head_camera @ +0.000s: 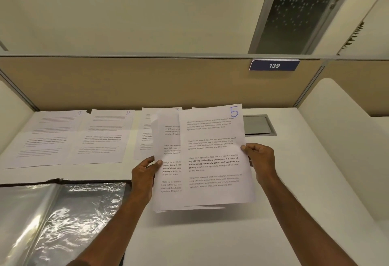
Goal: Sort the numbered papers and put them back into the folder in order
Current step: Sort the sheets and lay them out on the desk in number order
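Now each grip pinches paper: left hand (145, 173) the back sheets (166, 171), right hand (260, 156) sheet 5 (212, 156).

Both hands (145, 173) raised, fingers pinching

white desk (210, 240); tan partition panel (147, 84) behind it; blue plate marked 139 (274, 65) on the panel's top rail; grey flush cover plate (260, 125) set in the desk; frosted glass door (299, 13) beyond.
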The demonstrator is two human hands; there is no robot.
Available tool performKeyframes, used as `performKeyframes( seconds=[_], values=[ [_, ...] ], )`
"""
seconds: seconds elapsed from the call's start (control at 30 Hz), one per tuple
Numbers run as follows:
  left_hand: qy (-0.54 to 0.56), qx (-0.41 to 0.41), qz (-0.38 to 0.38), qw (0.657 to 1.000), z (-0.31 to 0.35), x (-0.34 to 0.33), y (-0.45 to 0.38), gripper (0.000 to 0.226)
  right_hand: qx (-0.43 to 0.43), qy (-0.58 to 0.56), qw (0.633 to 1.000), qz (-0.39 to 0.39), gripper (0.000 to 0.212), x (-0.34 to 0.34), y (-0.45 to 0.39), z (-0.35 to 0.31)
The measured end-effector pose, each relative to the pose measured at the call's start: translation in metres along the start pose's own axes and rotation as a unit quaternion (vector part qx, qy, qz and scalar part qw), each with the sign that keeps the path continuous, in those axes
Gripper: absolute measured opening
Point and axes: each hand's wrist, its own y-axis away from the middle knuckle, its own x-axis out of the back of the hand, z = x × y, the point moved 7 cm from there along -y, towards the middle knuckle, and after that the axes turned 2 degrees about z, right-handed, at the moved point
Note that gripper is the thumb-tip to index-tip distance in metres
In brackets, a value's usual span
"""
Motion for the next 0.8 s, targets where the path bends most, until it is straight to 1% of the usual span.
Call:
performKeyframes(
  seconds=[0.17,0.3,0.43,0.53,0.6,0.67,0.8],
  values=[
    [-0.009,0.002,0.018,1.0,-0.005,-0.013,-0.011,0.036,-0.029,-0.013,0.999,0.022,0.005,0.033,-0.038,-0.006],
    [-0.008,-0.002,0.015,1.0,-0.007,-0.029,-0.022,0.032,-0.036,-0.019,0.998,0.043,0.006,0.062,-0.078,-0.013],
    [0.0,0.003,0.007,1.0,-0.01,-0.049,-0.037,0.027,-0.035,0.003,0.997,0.072,0.003,0.089,-0.124,-0.016],
    [0.004,0.013,0.004,1.0,-0.014,-0.064,-0.048,0.027,-0.027,0.031,0.994,0.098,0.009,0.105,-0.156,-0.017],
    [0.007,0.017,0.006,1.0,-0.017,-0.072,-0.055,0.03,-0.029,0.044,0.992,0.113,0.004,0.113,-0.176,-0.012],
    [0.004,0.019,0.009,1.0,-0.019,-0.078,-0.062,0.035,-0.03,0.054,0.99,0.124,0.018,0.118,-0.195,-0.005],
    [0.003,0.028,0.017,0.999,-0.026,-0.082,-0.078,0.036,-0.045,0.069,0.988,0.134,0.021,0.119,-0.226,0.009]
  ],
)
